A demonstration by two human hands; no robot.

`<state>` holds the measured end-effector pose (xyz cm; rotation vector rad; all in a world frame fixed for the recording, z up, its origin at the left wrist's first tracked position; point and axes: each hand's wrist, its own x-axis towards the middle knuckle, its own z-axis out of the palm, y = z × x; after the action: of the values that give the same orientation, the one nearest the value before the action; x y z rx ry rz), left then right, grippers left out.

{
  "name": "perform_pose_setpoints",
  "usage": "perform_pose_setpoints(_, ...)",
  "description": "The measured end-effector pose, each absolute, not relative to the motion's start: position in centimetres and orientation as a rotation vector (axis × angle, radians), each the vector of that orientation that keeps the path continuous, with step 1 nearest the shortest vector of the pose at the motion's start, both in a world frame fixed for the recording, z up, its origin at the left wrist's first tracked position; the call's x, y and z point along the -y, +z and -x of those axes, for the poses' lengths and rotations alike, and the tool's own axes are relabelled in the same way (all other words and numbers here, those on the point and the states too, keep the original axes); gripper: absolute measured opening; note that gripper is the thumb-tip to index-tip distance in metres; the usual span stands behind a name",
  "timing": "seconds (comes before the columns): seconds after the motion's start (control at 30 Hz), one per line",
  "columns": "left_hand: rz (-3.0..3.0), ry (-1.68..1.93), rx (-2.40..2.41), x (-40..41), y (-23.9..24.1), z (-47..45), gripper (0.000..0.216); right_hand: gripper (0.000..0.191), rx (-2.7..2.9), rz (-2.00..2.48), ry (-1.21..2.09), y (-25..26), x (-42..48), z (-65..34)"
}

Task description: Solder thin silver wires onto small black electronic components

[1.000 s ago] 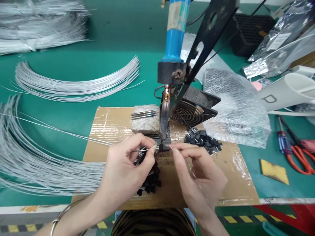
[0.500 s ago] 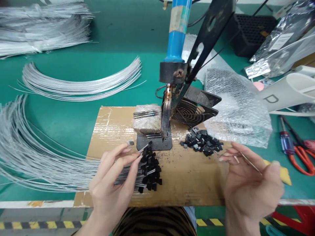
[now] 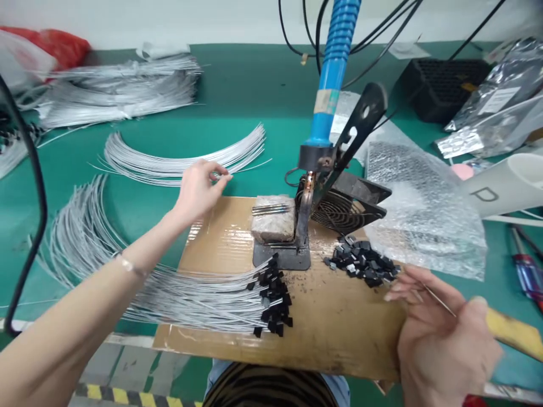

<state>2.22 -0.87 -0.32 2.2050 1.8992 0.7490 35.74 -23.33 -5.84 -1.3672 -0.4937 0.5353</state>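
My left hand point(image 3: 201, 189) reaches over the near edge of a loose bundle of thin white wires point(image 3: 161, 164), thumb and fingertips pinched together. What lies between those fingertips is too small to tell. My right hand point(image 3: 445, 333), palm turned up and fingers curled, holds a thin metal tool point(image 3: 439, 299) beside a pile of small black connector housings point(image 3: 365, 261). Across the cardboard point(image 3: 339, 333) lies a second wire bundle point(image 3: 199, 299), its ends fitted with black housings point(image 3: 274, 299). Between my hands stands a blue-handled soldering iron point(image 3: 328, 107) clamped tip down.
Under the iron's tip is a block point(image 3: 272, 226) with metal pieces on top. Behind it sit a small black fan point(image 3: 343, 203) and bubble wrap point(image 3: 424, 203). A white tube point(image 3: 504, 183), screwdriver point(image 3: 526, 271) and yellow piece point(image 3: 513, 333) lie right; tied wires point(image 3: 123, 90) back left.
My left hand has left the housing-tipped wires and moved up and away to the loose bundle. My right hand keeps its tool near the pile. The view has shifted left and tilted up.
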Motion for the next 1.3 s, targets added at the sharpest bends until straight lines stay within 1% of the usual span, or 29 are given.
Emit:
perform_pose_setpoints(0.1, -2.147, 0.726, -1.950, -3.5, -2.0, -2.1, 0.016, 0.048, 0.487, 1.403, 0.519, -5.9, 23.3, -35.5)
perform_pose_setpoints(0.17, -2.109, 0.727, -1.959, -4.6, -2.6, -2.0, 0.023, 0.046, 0.490, 1.413, 0.517, -5.9, 23.3, -35.4)
perform_pose_setpoints(0.2, -2.090, 0.742, -1.960, -4.8, -2.6, -2.0, 0.023, 0.046, 0.497, 1.411, 0.523, -5.9, 23.3, -35.4)
perform_pose_setpoints(0.3, -2.031, 0.840, -1.948, -4.3, -2.2, -1.6, 0.014, 0.044, 0.514, 1.410, 0.529, -5.9, 23.4, -35.4)
perform_pose_setpoints(0.4, -1.961, 0.952, -1.901, -3.6, -1.3, -1.0, 0.011, 0.043, 0.511, 1.411, 0.519, -5.8, 23.4, -35.3)
perform_pose_setpoints(0.53, -1.881, 1.019, -1.807, -2.0, 0.2, -0.6, 0.014, 0.041, 0.513, 1.405, 0.517, -5.7, 23.4, -35.1)
perform_pose_setpoints(0.67, -1.854, 1.009, -1.746, 1.4, 3.0, -0.6, 0.016, 0.041, 0.543, 1.384, 0.496, -5.8, 23.4, -35.1)
perform_pose_setpoints(0.8, -1.889, 0.855, -1.674, 5.8, 6.5, 0.0, 0.019, 0.045, 0.548, 1.365, 0.500, -5.9, 23.4, -35.3)
perform_pose_setpoints(0.87, -1.879, 0.654, -1.555, 7.6, 7.4, 0.6, 0.021, 0.046, 0.567, 1.352, 0.514, -5.7, 23.6, -35.1)
perform_pose_setpoints(0.93, -1.775, 0.440, -1.328, 9.0, 7.4, 0.9, 0.020, 0.045, 0.621, 1.341, 0.530, -5.4, 24.0, -34.4)
perform_pose_setpoints(1.03, -1.574, 0.304, -1.145, 10.6, 5.9, 0.4, 0.019, 0.038, 0.814, 1.393, 0.675, -4.3, 24.6, -32.7)
perform_pose_setpoints(1.1, -1.523, 0.305, -1.138, 11.6, 4.5, -0.4, 0.018, 0.036, 1.035, 1.390, 0.756, -3.5, 24.7, -31.3)
perform_pose_setpoints(1.17, -1.511, 0.321, -1.135, 12.4, 3.4, -1.2, 0.017, 0.028, 1.222, 1.376, 0.927, -2.6, 24.4, -30.0)
perform_pose_setpoints(1.3, -1.510, 0.363, -1.153, 13.4, 2.8, -1.9, 0.019, 0.018, 1.243, 1.364, 1.188, -1.5, 23.5, -28.6)
